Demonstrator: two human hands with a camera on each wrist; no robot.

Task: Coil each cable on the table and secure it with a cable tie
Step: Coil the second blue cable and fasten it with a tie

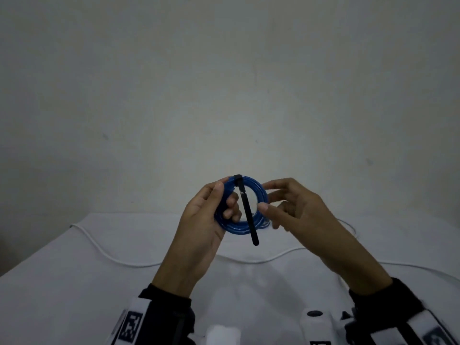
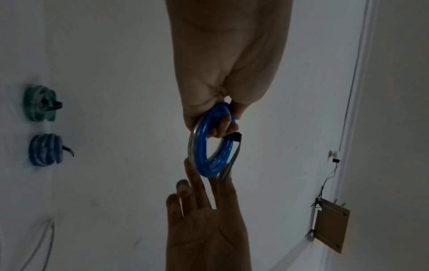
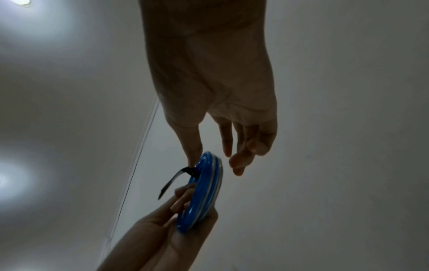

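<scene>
Black sleeves (image 1: 171,302) at our wrists sit closest to the head camera, with both hands raised above the white tabletop (image 1: 74,282). Our left hand (image 1: 206,220) grips the blue cable coil (image 1: 239,229), thumb on its upper left edge and fingers curled through the middle of the ring. A black cable tie (image 1: 247,215) is looped over the top of the coil, its free tail hanging down across the ring and past the lower edge. Our right hand (image 1: 296,207) is released, fingers loosely spread just beside the coil's right edge, the thumb tip close to the ring; we cannot tell whether it touches. A white cable (image 1: 112,255) lies uncoiled across the tabletop beneath. From the left wrist we see a tied green coil (image 2: 39,103) and a tied blue coil (image 2: 45,150), well apart from our hands.
</scene>
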